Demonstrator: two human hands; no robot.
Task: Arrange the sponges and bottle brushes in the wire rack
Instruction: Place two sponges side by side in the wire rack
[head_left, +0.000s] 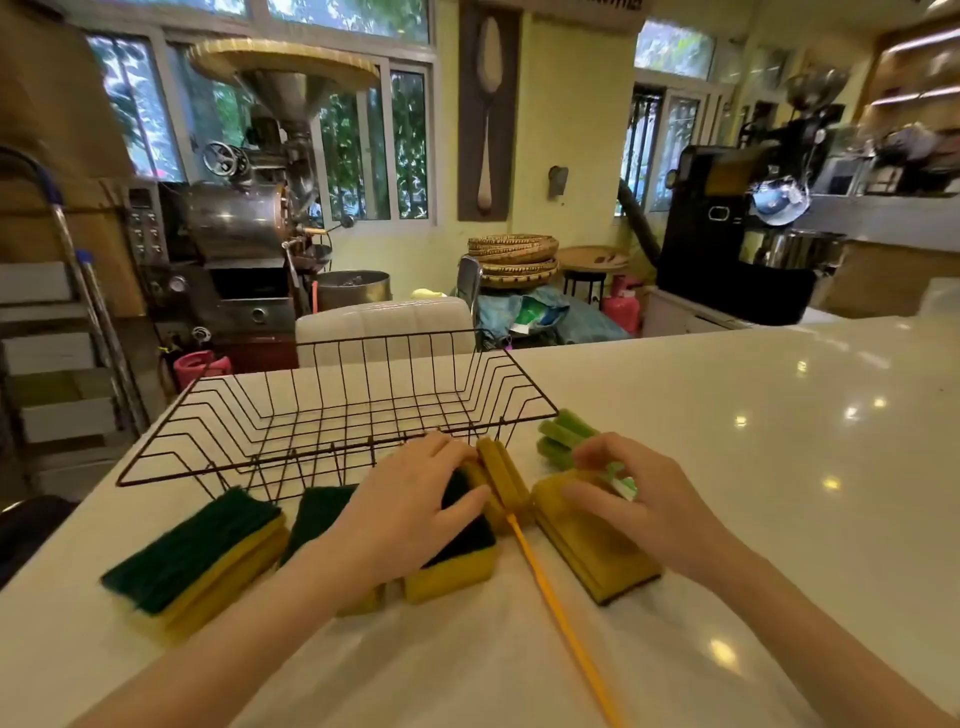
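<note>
Here, the parts of the scene run from largest to smallest:

- White counter: glossy top carrying every item below.
- Wire rack: black, open-topped, nothing inside it; it stands at the counter's far-left part, its near rim just beyond the sponges.
- Far-left sponges: a stack of two, green scouring side up over yellow foam, lying in front of the rack's near-left corner.
- Right sponge: yellow side up, dark scouring layer underneath, lying angled on the counter right of the yellow brush.
- Middle sponges: green side up, set between the far-left stack and the yellow brush, partly hidden by the left hand.
- Left hand: palm down, fingers spread flat on the middle sponges, fingertips touching the yellow brush head; no closed grasp.
- Right hand: fingers curled, hovering at the far end of the right sponge; whether they pinch anything cannot be told.
- Yellow bottle brush: foam head near the rack's rim, thin handle running toward the viewer.
- Green bottle brush: foam head right of the rack, handle hidden under the right hand.
</note>
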